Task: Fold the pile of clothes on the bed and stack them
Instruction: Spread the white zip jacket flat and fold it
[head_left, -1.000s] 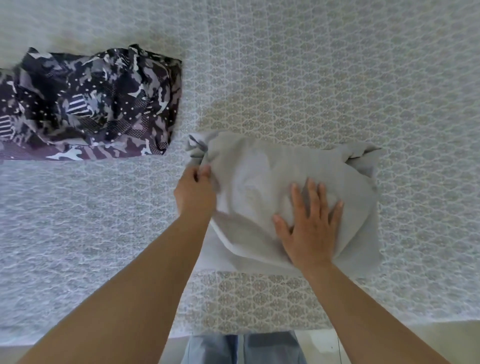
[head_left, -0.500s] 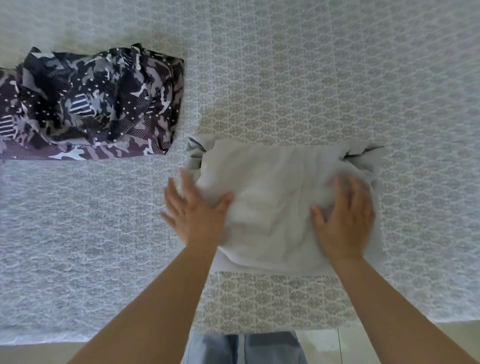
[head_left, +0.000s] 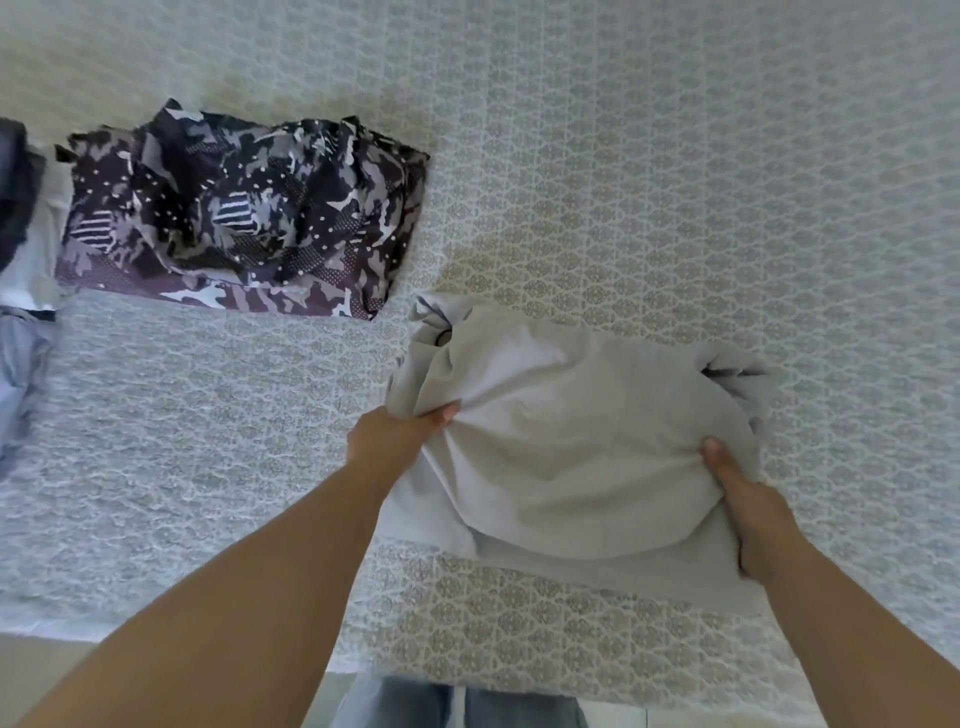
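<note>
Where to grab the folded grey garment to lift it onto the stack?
Take the grey garment at its two short side edges, coming in from left and right. It lies as a wide, soft bundle, so one-sided grips would likely let it unfold. The left hand and right hand already pinch there.

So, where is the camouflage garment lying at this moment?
In the head view, the camouflage garment lies on the bed at upper left, beyond and left of the grey garment.

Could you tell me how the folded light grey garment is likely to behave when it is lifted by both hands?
The light grey garment is probably floppy: it puckers where the left hand and right hand grip it. Its loose folded layers may well sag or slide open.
</note>
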